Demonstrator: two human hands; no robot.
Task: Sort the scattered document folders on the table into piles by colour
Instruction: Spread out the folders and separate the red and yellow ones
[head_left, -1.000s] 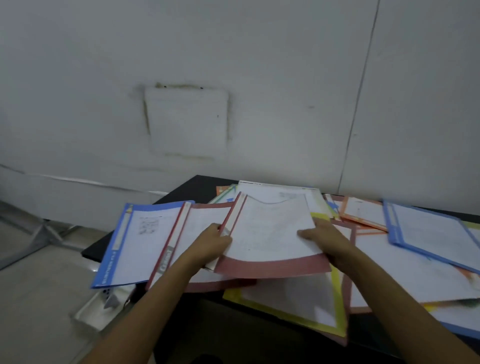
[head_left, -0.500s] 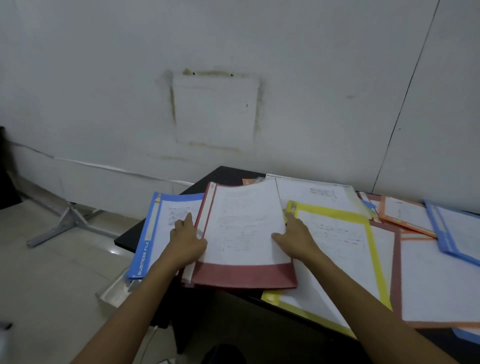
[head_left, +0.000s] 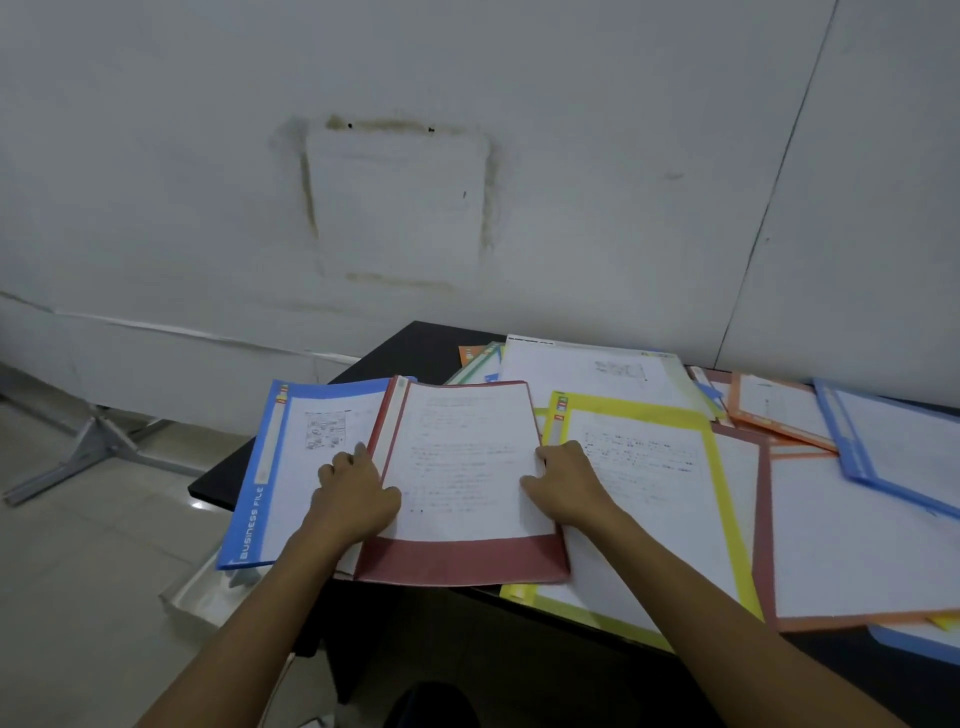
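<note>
Squaring the red folder (head_left: 467, 467), left hand (head_left: 358, 493) and right hand (head_left: 566, 486) gripping its sides.
Next, probably: the yellow folder (head_left: 649, 493) beside the right hand.

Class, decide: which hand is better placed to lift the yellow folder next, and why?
Probably right. The right hand lies over the yellow folder; the left hand sits beyond the red folder, by the blue folder.

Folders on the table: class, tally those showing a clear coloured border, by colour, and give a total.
Blue folders: 3
Red folders: 2
Orange folders: 2
Yellow folder: 1
Green folder: 1
Total: 9
Small slivers and the pale folder uncounted.
</note>
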